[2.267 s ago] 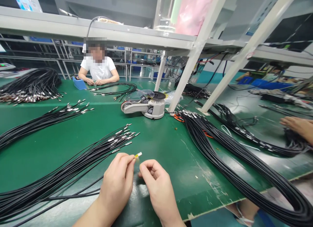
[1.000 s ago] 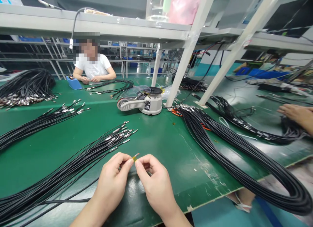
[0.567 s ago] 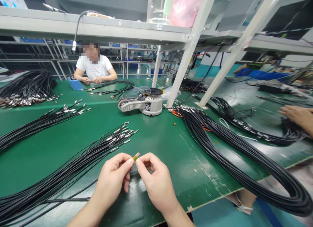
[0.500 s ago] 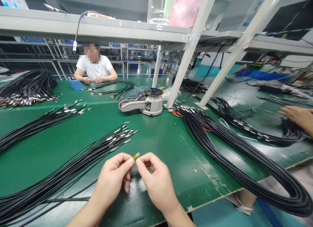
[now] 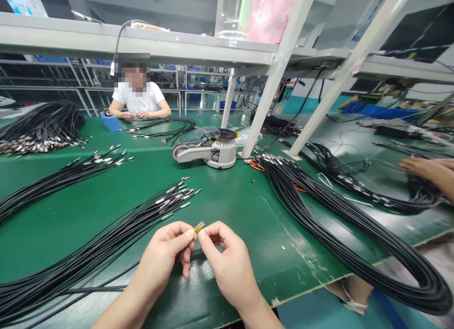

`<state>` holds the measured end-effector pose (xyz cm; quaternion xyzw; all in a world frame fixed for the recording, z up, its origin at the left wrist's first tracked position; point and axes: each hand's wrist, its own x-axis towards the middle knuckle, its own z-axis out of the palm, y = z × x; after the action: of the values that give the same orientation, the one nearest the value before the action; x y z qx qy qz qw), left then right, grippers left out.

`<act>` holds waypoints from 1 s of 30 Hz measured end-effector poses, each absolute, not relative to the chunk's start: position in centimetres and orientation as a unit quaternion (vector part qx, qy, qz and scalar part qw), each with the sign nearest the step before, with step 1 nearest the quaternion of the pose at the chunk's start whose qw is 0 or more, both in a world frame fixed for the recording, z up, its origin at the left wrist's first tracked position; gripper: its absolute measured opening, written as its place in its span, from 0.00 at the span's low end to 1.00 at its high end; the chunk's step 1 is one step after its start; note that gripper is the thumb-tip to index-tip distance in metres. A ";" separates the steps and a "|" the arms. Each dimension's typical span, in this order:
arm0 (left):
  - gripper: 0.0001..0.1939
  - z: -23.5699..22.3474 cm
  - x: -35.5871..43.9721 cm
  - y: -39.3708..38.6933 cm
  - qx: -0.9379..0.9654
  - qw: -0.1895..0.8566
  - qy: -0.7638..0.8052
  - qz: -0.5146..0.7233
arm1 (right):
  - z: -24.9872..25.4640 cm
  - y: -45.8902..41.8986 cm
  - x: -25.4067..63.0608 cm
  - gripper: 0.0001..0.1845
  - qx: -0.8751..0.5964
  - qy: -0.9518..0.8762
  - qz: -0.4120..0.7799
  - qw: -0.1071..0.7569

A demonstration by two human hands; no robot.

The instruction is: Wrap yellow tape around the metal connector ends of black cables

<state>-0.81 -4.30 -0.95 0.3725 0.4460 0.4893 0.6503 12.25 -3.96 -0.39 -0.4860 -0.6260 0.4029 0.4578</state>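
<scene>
Between my fingertips is a small metal cable connector [image 5: 202, 224], its tip pointing up and to the right. A strip of yellow tape [image 5: 197, 229] lies around or against it. My left hand [image 5: 165, 248] is closed, pinching the connector between thumb and forefinger. My right hand [image 5: 230, 258] is closed too, thumb and forefinger pressed together at the tape; how much tape they grip is hidden. A black cable [image 5: 124, 274] disappears behind my left wrist. Left of my hands lies a bundle of black cables [image 5: 117, 234] with silvery connector ends.
A grey tape dispenser [image 5: 216, 151] stands ahead on the green table [image 5: 227, 196]. More cable bundles [image 5: 340, 215] lie at right and left [image 5: 46, 125]. Shelf posts [image 5: 264, 83] rise beyond. A person [image 5: 140, 97] sits opposite; another person's hand [image 5: 422, 167] touches cables at far right.
My hands have barely moved, keeping their pinch at the connector; slightly more of the yellow tape shows between my fingertips. The hand at far right has shifted a little left.
</scene>
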 end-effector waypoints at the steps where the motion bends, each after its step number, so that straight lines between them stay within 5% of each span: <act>1: 0.13 -0.9 -0.8 -4.3 0.371 0.651 0.445 0.490 | -0.4 -4.0 12.2 0.09 -0.486 -0.625 0.402 0.459; 18: 0.09 -0.2 -2.0 -4.2 0.306 0.820 0.312 0.370 | -0.9 -3.6 14.3 0.08 -0.383 -0.682 0.435 0.446; 30: 0.10 -0.2 -1.9 -4.4 0.370 0.849 0.280 0.253 | -1.2 -2.5 15.7 0.08 -0.246 -0.712 0.488 0.442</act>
<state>-1.88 -4.42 -0.24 0.3702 0.2801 0.2531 0.8488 15.73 -2.52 -1.21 -0.2456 -0.7118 0.4878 0.4417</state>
